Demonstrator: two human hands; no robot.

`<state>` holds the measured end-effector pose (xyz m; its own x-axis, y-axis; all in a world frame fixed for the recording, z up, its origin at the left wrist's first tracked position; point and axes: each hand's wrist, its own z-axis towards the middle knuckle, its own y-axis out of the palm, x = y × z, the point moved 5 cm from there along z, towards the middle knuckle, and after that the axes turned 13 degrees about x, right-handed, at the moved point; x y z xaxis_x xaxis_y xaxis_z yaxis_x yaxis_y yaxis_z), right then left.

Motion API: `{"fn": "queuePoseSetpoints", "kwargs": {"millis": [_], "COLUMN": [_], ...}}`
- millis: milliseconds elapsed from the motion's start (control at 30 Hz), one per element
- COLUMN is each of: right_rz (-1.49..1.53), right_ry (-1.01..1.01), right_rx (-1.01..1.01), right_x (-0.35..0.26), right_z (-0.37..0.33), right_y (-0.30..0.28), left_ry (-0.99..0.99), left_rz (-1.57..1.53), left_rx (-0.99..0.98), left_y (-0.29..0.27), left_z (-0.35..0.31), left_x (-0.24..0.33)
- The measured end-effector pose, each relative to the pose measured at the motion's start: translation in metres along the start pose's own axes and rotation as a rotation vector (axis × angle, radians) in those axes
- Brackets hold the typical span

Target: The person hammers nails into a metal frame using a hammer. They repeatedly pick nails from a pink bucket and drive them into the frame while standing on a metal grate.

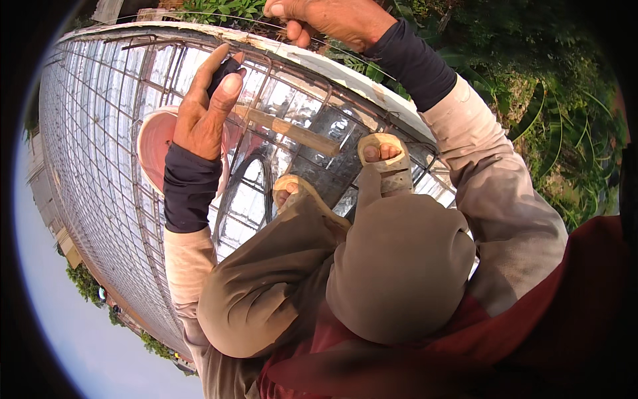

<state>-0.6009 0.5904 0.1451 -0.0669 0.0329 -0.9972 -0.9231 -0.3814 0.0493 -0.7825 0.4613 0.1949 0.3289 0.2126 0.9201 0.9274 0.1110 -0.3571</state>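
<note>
The left hand (199, 123) is raised above the steel mesh (143, 86), and a small dark object (224, 73) is kept between its thumb and forefinger. This object is black or nearly black and looks compact; its exact kind I cannot tell, because the fingers cover a part of it. The right hand (342, 21) is at the upper edge of the view, with the fingers bent inward. A thin pale wire (229, 16) passes close to these fingers, but I cannot tell whether they pinch it. The wire is fine and slightly curved.

Under the hands, the mesh is made of brown, rusty bars crossing in squares. It lies over shiny silver sheets (287, 100), which reflect the light strongly. Along the far side runs a whitish edge board (359, 78), with a worn, chipped border. A pink bucket (155, 149) is beside the left wrist, partly hidden by it. Near the feet there are a wooden piece (302, 135), lying at a slant, and a loop of dark wire (269, 176).

The person is crouching in yellowish sandals (397, 174). The place is outdoors: green plants (551, 133) grow beyond the board, and pale sky (60, 279) shows at the lower left.
</note>
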Motion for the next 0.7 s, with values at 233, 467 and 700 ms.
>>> {"fn": "queuePoseSetpoints", "kwargs": {"millis": [233, 467, 700], "right_rz": [-0.14, -0.314, -0.072], "right_ry": [0.038, 0.409, 0.62], "right_rx": [-0.081, -0.022, -0.245], "right_x": [0.077, 0.216, 0.213], "right_z": [-0.003, 0.02, 0.008], "right_y": [-0.011, -0.063, -0.018], "left_ry": [-0.213, 0.173, 0.123], "left_rz": [0.309, 1.252, 1.255], "left_rx": [-0.058, 0.103, 0.149], "left_y": [0.003, 0.031, 0.028], "left_z": [0.037, 0.075, 0.112], "left_x": [-0.09, -0.084, -0.084]}}
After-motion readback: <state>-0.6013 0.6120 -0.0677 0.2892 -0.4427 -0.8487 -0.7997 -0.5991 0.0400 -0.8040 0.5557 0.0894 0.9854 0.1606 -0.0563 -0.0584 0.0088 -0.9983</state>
